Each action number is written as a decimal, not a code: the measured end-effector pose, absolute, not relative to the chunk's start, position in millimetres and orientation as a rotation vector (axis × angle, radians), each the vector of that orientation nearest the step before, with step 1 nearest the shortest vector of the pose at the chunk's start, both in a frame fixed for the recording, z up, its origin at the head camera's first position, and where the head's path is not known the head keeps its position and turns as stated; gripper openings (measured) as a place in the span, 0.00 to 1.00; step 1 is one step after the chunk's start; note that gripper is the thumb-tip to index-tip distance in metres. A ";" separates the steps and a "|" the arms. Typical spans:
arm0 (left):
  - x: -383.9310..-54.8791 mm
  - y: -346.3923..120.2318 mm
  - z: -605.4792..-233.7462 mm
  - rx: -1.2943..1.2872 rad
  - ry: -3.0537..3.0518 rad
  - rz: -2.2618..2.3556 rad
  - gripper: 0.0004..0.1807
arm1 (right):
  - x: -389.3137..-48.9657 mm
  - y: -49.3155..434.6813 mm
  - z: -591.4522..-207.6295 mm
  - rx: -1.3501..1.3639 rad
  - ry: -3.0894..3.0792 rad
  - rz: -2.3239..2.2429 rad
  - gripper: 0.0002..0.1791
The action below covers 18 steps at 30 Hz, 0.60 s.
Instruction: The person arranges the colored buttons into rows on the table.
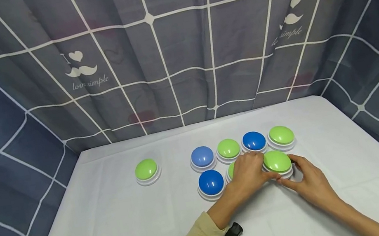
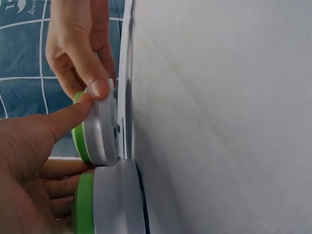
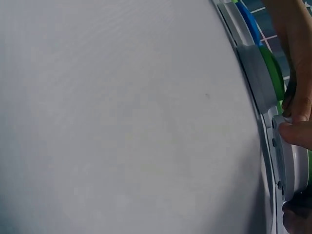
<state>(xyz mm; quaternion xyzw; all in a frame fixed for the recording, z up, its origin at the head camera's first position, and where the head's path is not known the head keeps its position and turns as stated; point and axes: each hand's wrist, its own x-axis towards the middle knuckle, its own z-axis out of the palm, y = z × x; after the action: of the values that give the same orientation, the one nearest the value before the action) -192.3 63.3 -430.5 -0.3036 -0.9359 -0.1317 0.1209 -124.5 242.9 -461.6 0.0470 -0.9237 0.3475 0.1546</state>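
Both hands hold one green push button with a white base at the front right of the group. My left hand grips its left side, thumb at the front edge of the base. On the opposite side, my right hand pinches the base between thumb and fingers. The left wrist view shows the held button's white base turned so its underside edge is visible, with both thumbs on it. Just left of it, another green button is mostly hidden behind my left hand.
Behind stand a light blue button, a green one, a dark blue one and another green one. A dark blue button sits front left; a lone green button lies farther left. A checked curtain borders the white table.
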 end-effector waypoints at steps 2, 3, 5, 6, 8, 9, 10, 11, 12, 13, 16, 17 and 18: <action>-192.9 62.9 -432.3 -0.894 -2.731 -0.368 0.28 | -125.3 242.5 -463.7 0.142 -2.653 0.992 0.42; -193.4 62.9 -432.8 -0.899 -2.727 -0.362 0.28 | -125.6 242.6 -464.6 0.147 -2.652 0.991 0.42; -193.8 63.2 -433.1 -0.905 -2.723 -0.353 0.28 | -126.5 242.7 -465.5 0.163 -2.643 0.993 0.42; -194.0 63.2 -432.8 -0.904 -2.725 -0.353 0.28 | -127.3 242.8 -466.0 0.173 -2.638 0.992 0.42; -194.6 62.8 -433.1 -0.893 -2.729 -0.348 0.28 | -129.0 242.7 -467.0 0.192 -2.632 0.990 0.42; -194.9 62.5 -433.4 -0.888 -2.730 -0.348 0.28 | -129.7 242.5 -467.6 0.197 -2.634 0.989 0.42; -195.0 62.0 -433.5 -0.886 -2.730 -0.351 0.28 | -130.4 242.0 -468.0 0.201 -2.633 0.989 0.42; -195.4 61.4 -433.5 -0.888 -2.725 -0.353 0.28 | -130.7 241.4 -468.1 0.204 -2.635 0.991 0.42; -195.6 60.8 -433.7 -0.889 -2.723 -0.355 0.28 | -131.0 240.7 -468.0 0.204 -2.636 0.991 0.42; -195.7 60.2 -434.1 -0.892 -2.717 -0.351 0.28 | -130.7 239.9 -467.7 0.204 -2.640 0.994 0.42; -195.3 58.4 -434.4 -0.904 -2.708 -0.336 0.29 | -129.5 238.1 -467.3 0.205 -2.654 0.994 0.40; -195.1 57.9 -434.5 -0.908 -2.709 -0.327 0.29 | -129.0 237.5 -467.2 0.204 -2.657 0.996 0.40; -194.8 57.5 -434.6 -0.909 -2.712 -0.324 0.29 | -128.4 237.0 -467.2 0.206 -2.659 0.993 0.39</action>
<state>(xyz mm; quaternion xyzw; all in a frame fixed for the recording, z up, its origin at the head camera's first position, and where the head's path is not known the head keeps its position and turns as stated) -194.8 57.5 -434.6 -0.3130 -0.9340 -0.1115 0.1313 -128.4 237.0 -467.2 0.0717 -0.9242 0.3451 0.1473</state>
